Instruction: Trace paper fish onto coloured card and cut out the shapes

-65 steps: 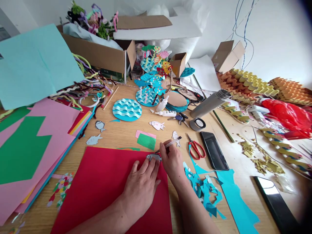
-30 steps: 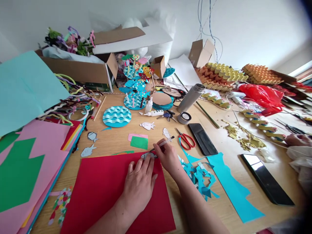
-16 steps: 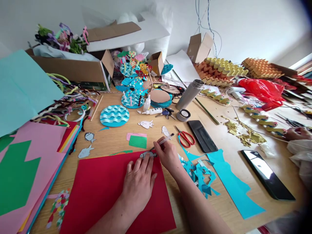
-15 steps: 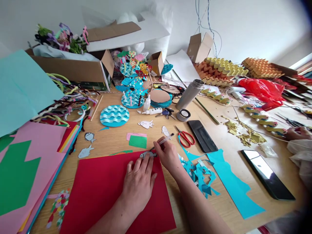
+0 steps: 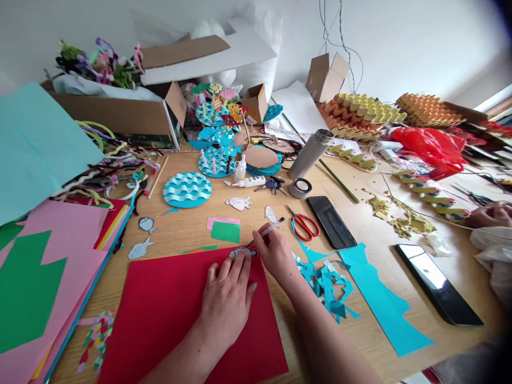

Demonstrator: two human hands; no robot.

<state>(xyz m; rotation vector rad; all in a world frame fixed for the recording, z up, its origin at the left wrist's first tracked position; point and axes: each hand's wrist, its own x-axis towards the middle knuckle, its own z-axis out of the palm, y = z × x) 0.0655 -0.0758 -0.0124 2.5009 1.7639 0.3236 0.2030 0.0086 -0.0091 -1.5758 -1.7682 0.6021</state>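
Grey fish-shaped paper cutout [image 5: 240,253] lies near the top edge of the red rectangular paper sheet [image 5: 188,314], pressed down by the fingers of the left hand [image 5: 226,298], palm down. The right hand [image 5: 274,253] pinches 1 slim translucent pen [image 5: 272,226], its lower end beside the cutout. Nearby lie 1 pair of red-handled scissors [image 5: 306,226] and 1 flat green paper piece [image 5: 226,232].

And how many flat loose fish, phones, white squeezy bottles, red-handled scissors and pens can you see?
Flat paper fish: 5, one partly under the left hand
Phones: 2
White bottles: 2
Red-handled scissors: 1
Pen: 1, in the right hand
Total: 11
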